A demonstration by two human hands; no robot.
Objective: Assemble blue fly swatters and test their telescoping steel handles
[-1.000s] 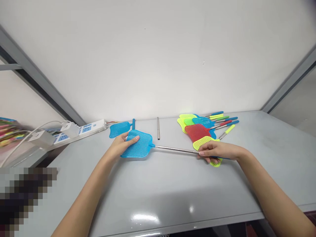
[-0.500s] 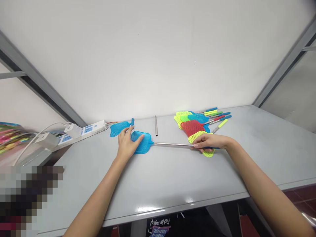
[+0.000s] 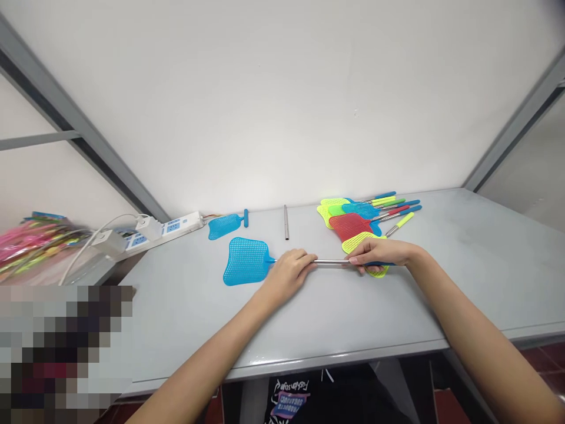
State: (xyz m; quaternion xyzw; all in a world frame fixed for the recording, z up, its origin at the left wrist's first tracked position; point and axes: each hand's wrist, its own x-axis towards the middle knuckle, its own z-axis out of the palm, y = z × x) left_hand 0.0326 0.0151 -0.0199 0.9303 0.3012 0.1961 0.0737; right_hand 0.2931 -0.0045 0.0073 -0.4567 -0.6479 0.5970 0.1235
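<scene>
The grey table (image 3: 185,306) forms the work surface. Overlapping swatters (image 3: 351,227) lie at its right rear, handles pointing right. The long blue swatter (image 3: 246,262) spans crosswise in front, head left; two spaced holds probably steady its metal shaft (image 3: 333,262). The left hand (image 3: 286,275) is palm down, fingers together, curled over the shaft near the head. The right hand (image 3: 384,252) pinches the shaft between thumb and forefinger, beside the blue handle (image 3: 390,264). A loose metal tube (image 3: 286,224) lies behind, apart.

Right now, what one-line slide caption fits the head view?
Both hands, left and right, hold a blue swatter's metal rod above a grey table.
</scene>
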